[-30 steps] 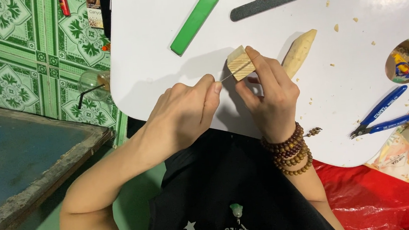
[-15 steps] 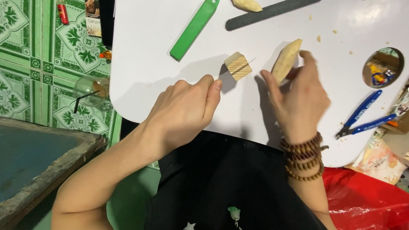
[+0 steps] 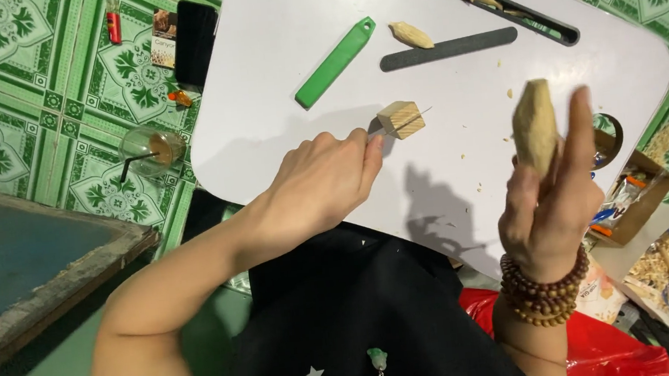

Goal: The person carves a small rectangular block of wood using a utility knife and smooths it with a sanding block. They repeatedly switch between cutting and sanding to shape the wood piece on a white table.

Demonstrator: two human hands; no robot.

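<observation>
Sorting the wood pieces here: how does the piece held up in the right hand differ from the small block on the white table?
The carved piece is long, rounded and tapered; the wood block is short and square-edged. The carved piece is lifted off the white table in the right hand; the block rests on the table, at the left hand fingertips. Both are pale, unpainted wood.

Counted: three pale carved wooden pieces (image 3: 535, 124), one square wooden block (image 3: 402, 118), one green plastic sheath (image 3: 336, 62), one dark grey flat file (image 3: 448, 49).
</observation>
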